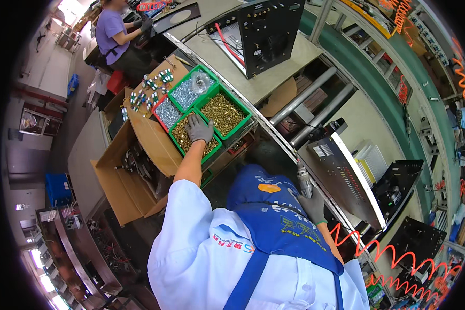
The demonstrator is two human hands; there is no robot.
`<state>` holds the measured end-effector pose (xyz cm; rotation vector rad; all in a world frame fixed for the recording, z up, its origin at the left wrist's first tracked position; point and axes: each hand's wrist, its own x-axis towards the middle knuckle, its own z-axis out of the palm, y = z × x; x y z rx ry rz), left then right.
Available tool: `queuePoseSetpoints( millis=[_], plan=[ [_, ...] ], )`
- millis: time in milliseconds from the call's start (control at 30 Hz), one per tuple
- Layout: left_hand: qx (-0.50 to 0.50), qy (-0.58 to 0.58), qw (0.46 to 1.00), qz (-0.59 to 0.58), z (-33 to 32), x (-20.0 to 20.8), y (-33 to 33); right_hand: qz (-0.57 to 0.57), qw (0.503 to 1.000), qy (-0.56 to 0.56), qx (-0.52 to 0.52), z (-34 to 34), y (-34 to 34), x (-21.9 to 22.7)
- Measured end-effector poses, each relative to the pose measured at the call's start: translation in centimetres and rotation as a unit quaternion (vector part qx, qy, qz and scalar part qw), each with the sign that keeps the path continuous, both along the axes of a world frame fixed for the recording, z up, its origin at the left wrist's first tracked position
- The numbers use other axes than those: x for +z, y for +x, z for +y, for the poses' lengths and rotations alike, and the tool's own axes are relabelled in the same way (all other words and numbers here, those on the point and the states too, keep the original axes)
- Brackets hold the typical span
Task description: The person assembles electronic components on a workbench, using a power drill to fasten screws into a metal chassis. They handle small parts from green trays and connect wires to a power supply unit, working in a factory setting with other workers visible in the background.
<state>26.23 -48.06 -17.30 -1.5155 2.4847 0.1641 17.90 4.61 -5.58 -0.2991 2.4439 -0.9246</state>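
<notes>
My left hand, in a grey glove, reaches into a green bin of small brass-coloured parts. Its fingers lie stretched out on the parts. Beside it stands a second green bin with more brass-coloured pieces. Near the edge of the bench, my gloved right hand is wrapped round a silver air screwdriver; the lower part of the tool is hidden by the hand.
Silver screws fill other bins behind. A cardboard box stands left of the bins. Black panels and a white-edged panel stand on the benches. Red coiled hoses hang at right. A person works far left.
</notes>
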Motion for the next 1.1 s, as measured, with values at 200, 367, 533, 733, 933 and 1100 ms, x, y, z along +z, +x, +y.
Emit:
queuePoseSetpoints(
  millis=[200,367,533,733,933,1100],
  plan=[
    [-0.011,-0.019,1.0,0.014,-1.6,-1.1,2.1,0.022,0.999,-0.019,-0.025,0.9,0.0,-1.2],
    [-0.049,-0.046,0.998,0.006,-2.3,-2.4,3.0,0.048,0.999,-0.017,-0.004,-0.1,0.2,-0.5],
    [-0.04,-0.031,0.999,0.007,-2.1,-0.9,2.4,-0.009,1.0,0.013,-0.012,-1.9,0.5,-0.6],
    [-0.024,-0.034,0.999,0.005,-1.4,-0.5,1.9,-0.01,1.0,-0.003,-0.016,-3.3,1.2,0.2],
    [-0.087,-0.071,0.993,0.04,0.5,-2.3,2.7,0.013,1.0,0.005,-0.005,-3.4,1.5,-0.4],
    [-0.058,-0.05,0.996,0.049,0.6,-2.1,1.8,0.004,1.0,0.016,0.005,-2.5,2.3,-0.1]
  ],
)
